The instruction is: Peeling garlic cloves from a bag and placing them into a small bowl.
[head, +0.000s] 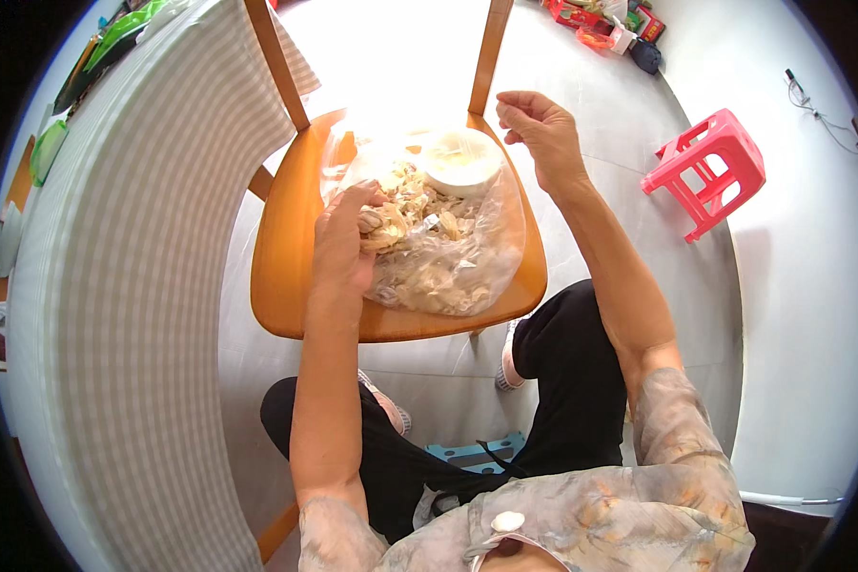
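Observation:
My left hand (343,232) grips a pale, papery-skinned bulb (386,227), which looks like garlic, at the left side of a clear plastic bag (497,247). Dry papery skins (440,286) fill the bag, which lies on the seat of a wooden chair (282,272). A white bowl (465,182) rests on the bag towards the back right, with pale pieces in it that glare partly washes out. Up and to the right of the bowl, my right hand (543,136) hangs in the air, fingers curled and thumb near the fingertips. Whether anything small is between them is unclear.
A table under a striped cloth (136,286) runs along the left. On the right, a pink plastic stool (715,168) stands by the white wall. Boxes and bags (608,25) lie on the far floor. A blue stool (472,454) shows beneath me.

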The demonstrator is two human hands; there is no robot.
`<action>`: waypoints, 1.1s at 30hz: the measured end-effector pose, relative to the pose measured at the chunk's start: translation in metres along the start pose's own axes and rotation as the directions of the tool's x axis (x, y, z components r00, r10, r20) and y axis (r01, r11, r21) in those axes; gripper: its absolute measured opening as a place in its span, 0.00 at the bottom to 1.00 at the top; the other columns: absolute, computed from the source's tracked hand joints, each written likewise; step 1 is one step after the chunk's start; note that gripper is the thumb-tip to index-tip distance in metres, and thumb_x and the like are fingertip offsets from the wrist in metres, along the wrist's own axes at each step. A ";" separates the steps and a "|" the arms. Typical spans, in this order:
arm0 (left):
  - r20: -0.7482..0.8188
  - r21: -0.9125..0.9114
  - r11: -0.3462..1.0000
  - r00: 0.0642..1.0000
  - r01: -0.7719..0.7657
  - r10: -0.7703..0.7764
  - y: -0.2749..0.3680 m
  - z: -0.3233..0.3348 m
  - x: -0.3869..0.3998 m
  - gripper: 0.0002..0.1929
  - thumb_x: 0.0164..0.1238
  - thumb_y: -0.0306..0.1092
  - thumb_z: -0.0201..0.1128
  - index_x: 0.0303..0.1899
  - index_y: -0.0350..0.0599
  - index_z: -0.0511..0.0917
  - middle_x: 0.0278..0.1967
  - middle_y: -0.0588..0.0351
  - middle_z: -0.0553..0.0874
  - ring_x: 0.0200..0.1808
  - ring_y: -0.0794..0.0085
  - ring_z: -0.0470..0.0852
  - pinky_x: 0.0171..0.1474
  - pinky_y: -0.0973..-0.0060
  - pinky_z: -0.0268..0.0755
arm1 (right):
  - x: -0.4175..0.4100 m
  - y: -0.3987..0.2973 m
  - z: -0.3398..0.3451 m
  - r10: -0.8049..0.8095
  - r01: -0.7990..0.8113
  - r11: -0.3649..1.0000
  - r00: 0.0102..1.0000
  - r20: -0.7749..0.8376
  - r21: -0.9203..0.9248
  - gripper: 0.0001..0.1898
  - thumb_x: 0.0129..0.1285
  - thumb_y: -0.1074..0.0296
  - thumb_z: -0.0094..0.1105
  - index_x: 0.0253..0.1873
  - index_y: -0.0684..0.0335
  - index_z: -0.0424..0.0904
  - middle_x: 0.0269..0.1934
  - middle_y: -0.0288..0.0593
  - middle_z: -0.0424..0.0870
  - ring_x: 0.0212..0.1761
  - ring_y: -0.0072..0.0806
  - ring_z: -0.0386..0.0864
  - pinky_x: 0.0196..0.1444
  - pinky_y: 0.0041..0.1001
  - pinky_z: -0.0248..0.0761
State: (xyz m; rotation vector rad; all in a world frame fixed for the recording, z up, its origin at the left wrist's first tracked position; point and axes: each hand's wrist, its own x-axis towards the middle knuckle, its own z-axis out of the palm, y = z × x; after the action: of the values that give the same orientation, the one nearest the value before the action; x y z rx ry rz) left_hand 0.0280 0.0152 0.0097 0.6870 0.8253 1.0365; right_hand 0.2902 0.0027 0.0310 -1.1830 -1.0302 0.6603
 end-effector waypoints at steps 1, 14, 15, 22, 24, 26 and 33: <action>0.010 -0.055 0.998 1.000 0.008 -0.007 0.002 0.005 -0.004 0.09 0.63 0.31 0.64 0.40 0.37 0.78 0.36 0.54 0.80 0.38 0.75 0.79 0.42 0.76 0.76 | 0.004 0.008 -0.007 -0.003 0.003 1.000 1.000 -0.007 -0.006 0.11 0.67 0.67 0.65 0.49 0.65 0.85 0.35 0.37 0.87 0.31 0.16 0.79 0.34 0.18 0.75; 0.273 -0.029 0.999 0.962 -0.018 0.025 -0.006 -0.009 0.009 0.23 0.57 0.13 0.55 0.57 0.31 0.74 0.50 0.48 0.82 0.49 0.67 0.83 0.54 0.70 0.79 | 0.011 0.025 -0.013 0.048 -0.040 0.901 0.999 0.009 -0.432 0.13 0.68 0.63 0.62 0.52 0.60 0.87 0.34 0.35 0.89 0.28 0.15 0.79 0.34 0.19 0.76; 0.270 -0.029 0.999 0.963 -0.018 0.025 -0.005 -0.005 0.006 0.23 0.57 0.13 0.55 0.57 0.31 0.74 0.50 0.48 0.82 0.49 0.67 0.83 0.54 0.70 0.79 | 0.008 0.020 -0.010 0.050 -0.040 0.901 0.999 0.012 -0.432 0.13 0.68 0.63 0.62 0.52 0.60 0.87 0.34 0.35 0.89 0.28 0.15 0.79 0.34 0.19 0.76; 0.280 0.130 0.971 0.947 -0.200 0.157 -0.002 0.004 -0.005 0.23 0.62 0.13 0.59 0.60 0.32 0.73 0.54 0.49 0.82 0.50 0.73 0.83 0.54 0.79 0.80 | -0.039 -0.030 0.037 -0.241 0.318 0.879 0.939 0.245 -0.355 0.09 0.67 0.67 0.64 0.49 0.60 0.87 0.37 0.38 0.89 0.31 0.18 0.83 0.36 0.20 0.79; 0.291 0.162 0.963 0.943 -0.216 0.162 -0.004 0.006 -0.005 0.23 0.62 0.13 0.59 0.60 0.32 0.73 0.54 0.49 0.82 0.51 0.74 0.83 0.54 0.80 0.79 | -0.051 -0.035 0.049 -0.311 0.428 0.834 0.886 0.344 -0.349 0.08 0.66 0.68 0.65 0.47 0.61 0.88 0.36 0.42 0.89 0.30 0.21 0.83 0.34 0.22 0.78; 0.322 0.149 0.957 0.927 -0.249 0.191 -0.005 0.006 -0.006 0.23 0.62 0.12 0.59 0.60 0.32 0.73 0.54 0.49 0.82 0.52 0.73 0.82 0.55 0.79 0.79 | -0.056 -0.034 0.054 -0.286 0.428 0.835 0.874 0.392 -0.346 0.08 0.65 0.68 0.66 0.47 0.61 0.88 0.36 0.42 0.89 0.30 0.22 0.83 0.34 0.22 0.78; 0.335 0.205 0.928 0.913 -0.311 0.232 -0.002 0.010 -0.008 0.21 0.63 0.16 0.61 0.59 0.30 0.73 0.53 0.50 0.82 0.55 0.73 0.82 0.59 0.77 0.77 | -0.062 -0.028 0.058 -0.192 0.436 0.790 0.843 0.502 -0.431 0.09 0.64 0.65 0.68 0.46 0.61 0.88 0.34 0.41 0.88 0.32 0.24 0.83 0.36 0.23 0.77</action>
State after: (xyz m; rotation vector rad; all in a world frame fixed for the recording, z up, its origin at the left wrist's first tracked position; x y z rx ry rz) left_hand 0.0349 0.0058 0.0148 1.1797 0.6041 1.0479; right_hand 0.2093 -0.0340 0.0417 -1.3083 -1.8479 0.3683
